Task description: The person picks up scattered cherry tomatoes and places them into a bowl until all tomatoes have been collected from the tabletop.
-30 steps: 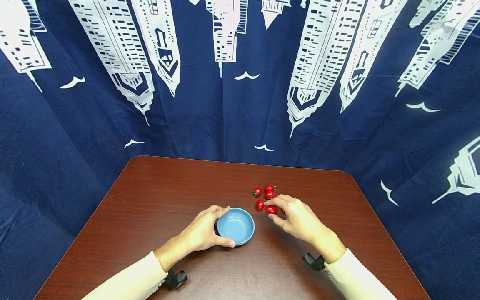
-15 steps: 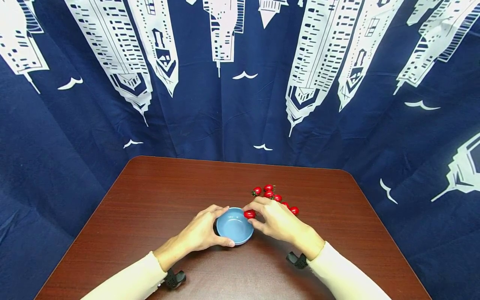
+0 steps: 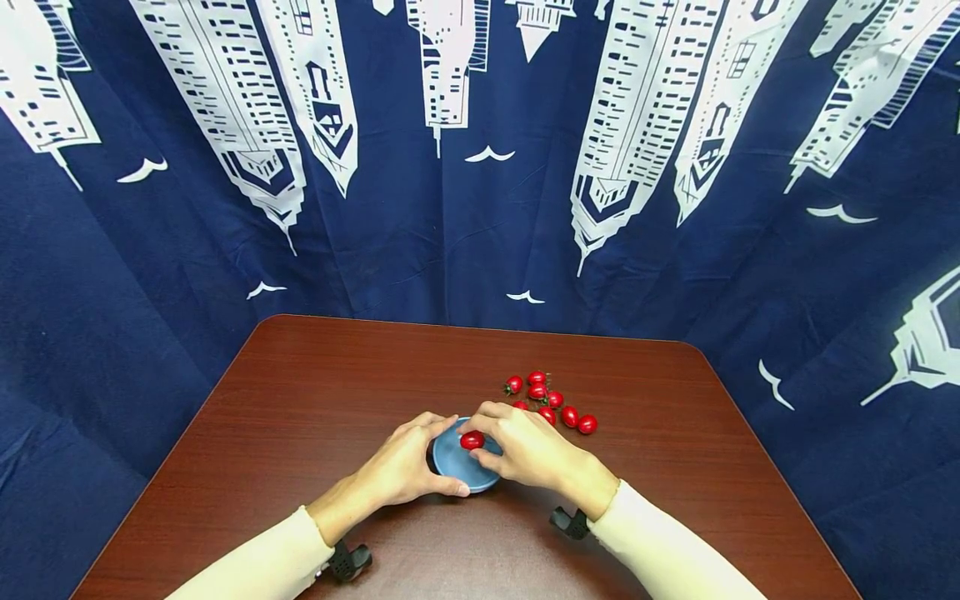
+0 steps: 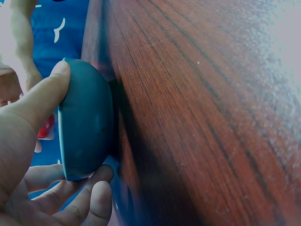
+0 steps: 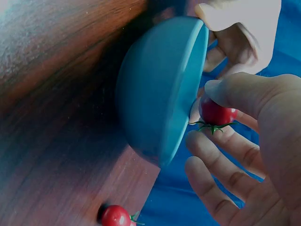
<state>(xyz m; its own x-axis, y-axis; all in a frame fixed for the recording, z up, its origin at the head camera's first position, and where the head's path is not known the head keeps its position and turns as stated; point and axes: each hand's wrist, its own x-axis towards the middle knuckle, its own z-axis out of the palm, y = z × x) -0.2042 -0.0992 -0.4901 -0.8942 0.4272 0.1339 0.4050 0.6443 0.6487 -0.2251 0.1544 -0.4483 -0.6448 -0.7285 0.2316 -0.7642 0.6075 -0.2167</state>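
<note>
Tomato (image 3: 472,440), small and red with a green calyx, pinched between thumb and fingertips of the right hand (image 3: 525,454), held right over the blue bowl (image 3: 450,463); right wrist view shows the same tomato (image 5: 217,113) just above the bowl rim (image 5: 190,94), not yet let go. Bowl sits on the brown wood table (image 3: 337,383) near the front edge, centre. Left hand (image 3: 401,467) grips the bowl from 9 o'clock, thumb on the near rim and fingers curled round the far side; left wrist view confirms thumb (image 4: 44,96) on the rim and fingers under the bowl wall (image 4: 87,132). Bowl inside is mostly hidden by the hands; cannot tell if anything already lies in it. Loose tomatoes (image 3: 551,402) lie in a cluster at about 1 o'clock from the bowl, near it but apart, roughly seven visible, one half hidden behind the right fingers. One of them shows at the bottom of the right wrist view (image 5: 115,215). Progress judged: early, the first tomato seen reaching the bowl, the cluster untouched on the table. Behind the table hangs a navy curtain (image 3: 480,208) with white skyscraper print. Both forearms in cream sleeves (image 3: 255,562).
</note>
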